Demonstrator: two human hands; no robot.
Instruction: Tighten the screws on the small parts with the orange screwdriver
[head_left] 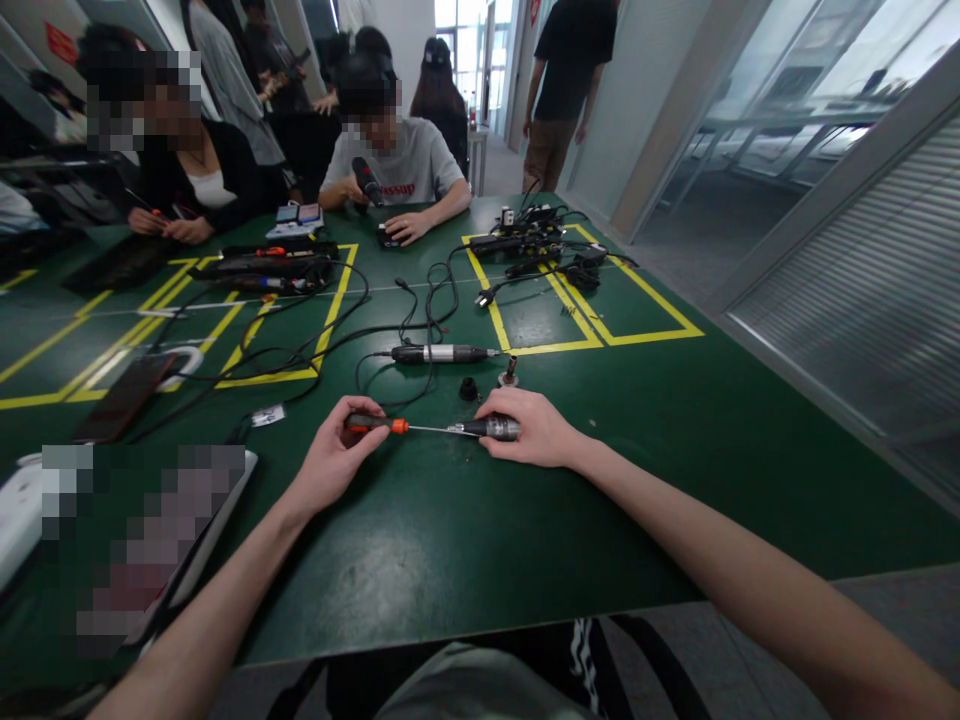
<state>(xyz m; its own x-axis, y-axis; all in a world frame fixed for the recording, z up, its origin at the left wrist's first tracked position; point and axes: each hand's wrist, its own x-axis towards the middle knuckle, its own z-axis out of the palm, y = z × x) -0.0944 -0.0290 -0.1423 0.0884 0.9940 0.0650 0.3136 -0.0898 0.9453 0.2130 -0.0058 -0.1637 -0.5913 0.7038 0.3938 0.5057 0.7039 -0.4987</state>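
My left hand (346, 437) is closed round the black-and-orange handle of a screwdriver (399, 426), its thin shaft pointing right. The shaft reaches the slim metal end of a dark grey cylindrical tool part (501, 429), which my right hand (534, 425) grips from above. Whether the tip is inside that end or only beside it, I cannot tell. Just beyond my right hand lie a small black ring-shaped cap (469, 388) and a small metal fitting (509, 372) standing upright. Behind them rests a corded, pen-shaped power tool (442, 354), black with a silver middle.
Black cables (337, 330) cross the green table (600, 510) on the left. Yellow tape frames a heap of cords and adapters (525, 240) at the back right. Phones and a white power strip (30, 500) lie at left. Across the table, a person (409, 160) holds a drill-like tool.
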